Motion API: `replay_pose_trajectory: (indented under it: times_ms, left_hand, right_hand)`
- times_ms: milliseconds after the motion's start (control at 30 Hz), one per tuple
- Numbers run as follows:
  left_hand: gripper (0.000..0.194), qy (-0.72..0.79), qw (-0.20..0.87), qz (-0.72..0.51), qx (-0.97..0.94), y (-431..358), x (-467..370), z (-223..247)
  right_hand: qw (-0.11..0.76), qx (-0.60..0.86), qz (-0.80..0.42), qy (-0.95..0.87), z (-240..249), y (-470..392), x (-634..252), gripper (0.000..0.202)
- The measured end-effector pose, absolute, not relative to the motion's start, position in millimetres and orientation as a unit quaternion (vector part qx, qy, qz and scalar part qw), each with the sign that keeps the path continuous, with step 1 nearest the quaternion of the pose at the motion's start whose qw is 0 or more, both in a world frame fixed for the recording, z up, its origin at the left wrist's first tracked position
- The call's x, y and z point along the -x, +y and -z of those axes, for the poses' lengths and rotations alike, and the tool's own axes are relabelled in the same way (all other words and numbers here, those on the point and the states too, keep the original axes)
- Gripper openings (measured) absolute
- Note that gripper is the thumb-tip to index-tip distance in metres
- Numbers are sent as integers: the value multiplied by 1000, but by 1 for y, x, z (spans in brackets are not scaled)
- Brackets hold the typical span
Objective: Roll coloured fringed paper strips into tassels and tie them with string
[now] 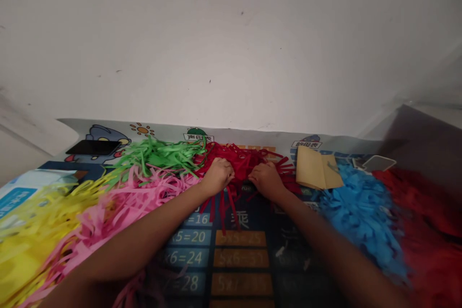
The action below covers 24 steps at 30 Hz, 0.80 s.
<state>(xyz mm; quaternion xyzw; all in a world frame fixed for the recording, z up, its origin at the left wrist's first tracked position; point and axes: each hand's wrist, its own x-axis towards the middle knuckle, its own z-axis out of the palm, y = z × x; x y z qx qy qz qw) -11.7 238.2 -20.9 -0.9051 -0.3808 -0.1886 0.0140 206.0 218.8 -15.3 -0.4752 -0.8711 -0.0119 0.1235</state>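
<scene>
A heap of dark red paper strips (240, 156) lies at the centre of the table, with several strands trailing toward me. My left hand (219, 174) is closed at its left part, fingers curled round some of the strips. Across a small gap, my right hand (266, 179) is also closed, its fingers pinched on strips at the heap's front right. The exact strands inside each grip are hidden by the fingers. Green paper strips (162, 154) touch the red heap on the left, and pink strips (144, 197) lie beneath my left forearm.
Yellow strips (43, 231), a light blue packet (21, 195) and a black phone (93, 147) lie left. To the right are a tan folded paper (317, 168), blue strips (361, 211), more red strips (426, 231) and a small framed object (379, 163). A printed mat (240, 269) covers the table before a white wall (231, 48).
</scene>
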Motion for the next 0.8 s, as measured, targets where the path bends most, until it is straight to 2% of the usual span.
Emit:
replay_pose_trajectory:
  times_ms: [300,533,700,800]
  left_hand:
    - [19,-393,-29,188,900,234,15,15]
    - [23,-335,-132,170,917,252,26,23]
    - [12,-330,-208,186,902,261,36,31]
    - [13,-338,-241,200,888,263,40,33]
  right_hand:
    - [143,493,-40,-857,13,223,-207,17]
    - [124,483,-122,-858,13,228,-215,15]
    - [136,477,-168,-852,22,231,-221,15]
    - [150,473,-195,-846,27,234,-224,19]
